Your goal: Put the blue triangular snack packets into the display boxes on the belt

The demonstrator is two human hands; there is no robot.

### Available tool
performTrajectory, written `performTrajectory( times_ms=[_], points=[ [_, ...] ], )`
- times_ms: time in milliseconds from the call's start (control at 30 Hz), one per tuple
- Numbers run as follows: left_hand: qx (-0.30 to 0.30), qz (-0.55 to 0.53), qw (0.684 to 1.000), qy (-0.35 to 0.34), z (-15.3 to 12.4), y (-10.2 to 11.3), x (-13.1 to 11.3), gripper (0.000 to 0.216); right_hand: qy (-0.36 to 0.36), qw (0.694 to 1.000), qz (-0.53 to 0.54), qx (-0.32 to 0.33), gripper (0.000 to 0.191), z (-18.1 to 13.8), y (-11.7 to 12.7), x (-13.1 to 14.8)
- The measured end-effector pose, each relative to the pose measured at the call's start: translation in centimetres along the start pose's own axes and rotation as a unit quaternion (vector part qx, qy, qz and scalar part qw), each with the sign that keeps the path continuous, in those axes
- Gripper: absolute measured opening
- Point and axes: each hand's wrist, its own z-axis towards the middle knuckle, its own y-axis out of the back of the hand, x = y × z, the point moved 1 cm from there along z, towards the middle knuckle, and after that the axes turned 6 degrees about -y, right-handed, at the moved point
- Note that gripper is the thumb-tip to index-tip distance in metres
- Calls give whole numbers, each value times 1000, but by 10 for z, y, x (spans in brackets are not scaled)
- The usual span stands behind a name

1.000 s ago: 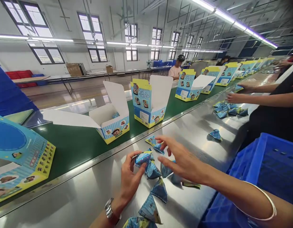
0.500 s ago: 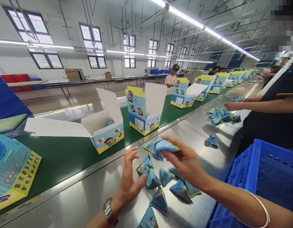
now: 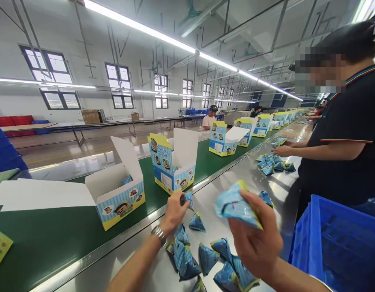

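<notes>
My right hand point(image 3: 256, 239) is raised over the steel counter, closed around a blue triangular snack packet point(image 3: 236, 205). My left hand point(image 3: 174, 211) reaches toward the counter's far edge and pinches another small blue packet point(image 3: 189, 198). Below both hands lies a heap of several more blue packets point(image 3: 205, 255). Just beyond my left hand, an open printed carton point(image 3: 172, 168) stands on the green conveyor belt point(image 3: 68, 231). Another open carton point(image 3: 117, 194) with its white flap laid out sits to the left and has a packet inside.
A blue plastic crate point(image 3: 342, 243) stands at my right. A person in a dark shirt point(image 3: 345, 138) works beside me over another pile of packets point(image 3: 272, 164). More open cartons point(image 3: 225, 138) line the belt further along. A steel counter point(image 3: 223, 182) runs beside the belt.
My right hand lifted a packet from the heap up toward me. My left hand went from open above the pile to pinching a packet near the belt. The cartons moved left along the belt.
</notes>
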Motion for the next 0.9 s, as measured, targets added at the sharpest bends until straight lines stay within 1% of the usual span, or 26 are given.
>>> performTrajectory(
  times_ms=[33,67,100,133,167,200,233,267,333,367,433,500,533,567,633,667,700,733,767,800,833,867,900],
  points=[
    [-58,-6,998,-24,-14,21,-10,15,32,999,-11,-21,58,-2,2,4],
    [-117,-10,992,-51,-28,42,-21,21,57,998,-17,-19,60,-3,3,7],
    [-195,-14,975,-100,-42,62,-32,28,72,997,-16,1,60,-3,3,10],
    [-263,-24,945,-195,-53,80,-44,40,83,996,-12,26,60,-3,3,13],
    [-290,-17,922,-255,-62,94,-53,46,91,995,-6,46,60,-2,3,15],
    [-309,-18,915,-257,-67,104,-60,42,94,994,1,51,60,-1,2,18],
    [-314,-20,914,-257,-68,110,-64,39,95,994,6,51,61,0,1,21],
    [-312,-24,917,-248,-68,112,-67,37,93,994,14,55,62,1,0,23],
    [-297,-37,923,-243,-65,110,-66,37,61,992,48,100,57,5,-6,28],
    [-286,-44,925,-246,-62,107,-64,37,28,988,75,132,52,7,-10,29],
    [-267,-50,932,-238,-59,102,-60,33,-50,970,149,184,40,10,-20,29],
    [-257,-57,935,-236,-59,98,-57,32,-142,937,222,228,30,10,-32,26],
    [-252,-63,935,-240,-60,96,-56,33,-194,912,255,255,29,8,-38,24],
    [-246,-70,936,-244,-62,94,-56,34,-248,879,290,285,31,5,-44,21],
    [-226,-86,941,-238,-68,89,-56,32,-347,789,365,350,37,-6,-53,17],
    [-213,-94,946,-227,-71,86,-56,30,-385,742,398,378,41,-13,-55,16],
    [-197,-101,952,-212,-75,83,-55,27,-413,700,422,401,44,-19,-57,15],
    [-181,-107,958,-196,-79,80,-54,25,-431,669,435,421,47,-23,-58,15],
    [-169,-111,963,-179,-84,79,-52,26,-442,653,434,435,48,-25,-58,14],
    [-159,-110,968,-162,-90,80,-48,29,-447,653,423,441,48,-23,-59,13],
    [-147,-105,974,-140,-98,83,-43,37,-447,665,407,439,48,-17,-62,11],
    [-126,-97,981,-114,-108,88,-37,47,-442,684,387,433,49,-7,-67,8],
    [-95,-88,988,-88,-120,95,-30,58,-433,709,365,420,51,8,-75,4]
  ],
)
